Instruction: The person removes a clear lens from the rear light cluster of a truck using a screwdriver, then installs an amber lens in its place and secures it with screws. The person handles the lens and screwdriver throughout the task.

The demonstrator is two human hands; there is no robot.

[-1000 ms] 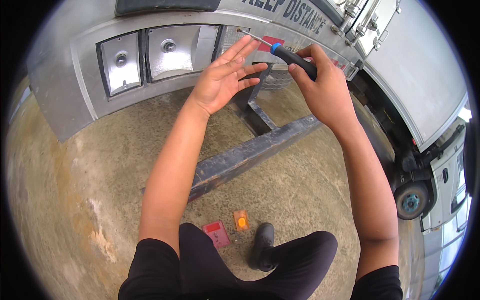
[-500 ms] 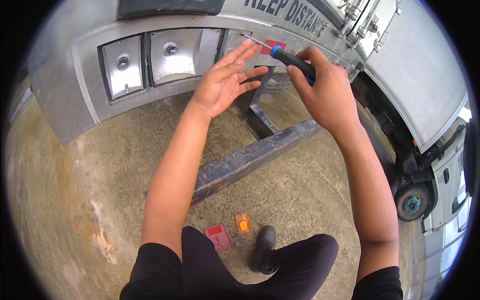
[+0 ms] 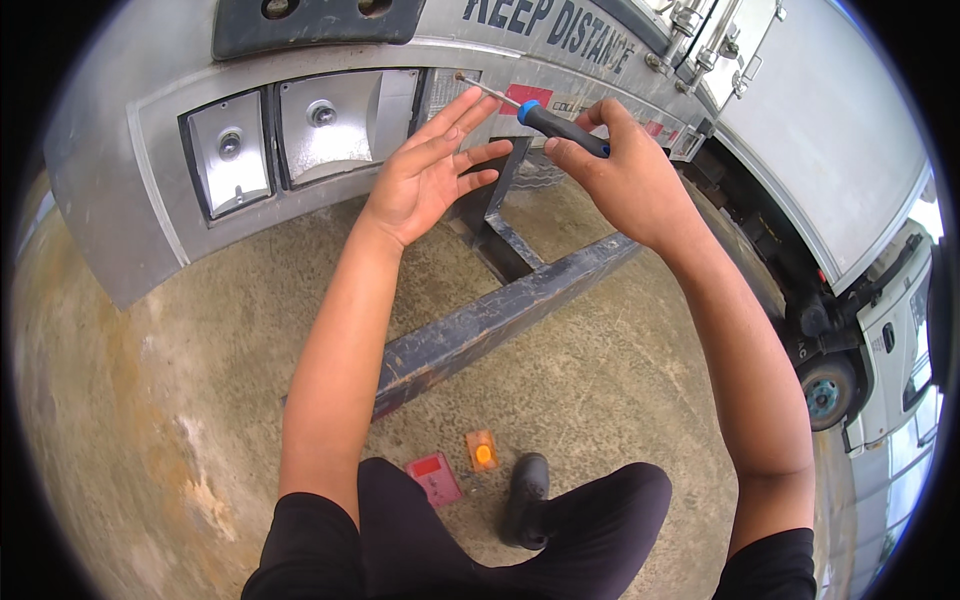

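Note:
My right hand [image 3: 632, 180] grips the black and blue handle of a screwdriver [image 3: 565, 130] between thumb and fingers. Its metal shaft runs left to a small rusty screw head at the corner of a ribbed clear panel [image 3: 445, 95] in the metal bumper [image 3: 150, 130]. Just below the shaft, my left hand [image 3: 420, 190] is open, palm up and fingers spread. Its fingertips are beside the shaft; I cannot tell whether they touch it. Left of the panel are two uncovered lamp housings, a narrow one [image 3: 228, 180] and a wider one [image 3: 335, 145], each with a bulb and silvery reflector.
A red lens cover [image 3: 433, 485] and an orange lens cover [image 3: 482, 440] lie on the concrete floor near my boot [image 3: 525, 490]. A dark metal bar [image 3: 480, 335] crosses low beneath the bumper, joined to a bracket. Another truck [image 3: 830, 140] stands at the right.
The view has shifted slightly, so the bumper sits further left. My right fingers have changed their hold on the screwdriver handle. The tip stays at the same screw, and my left hand remains open.

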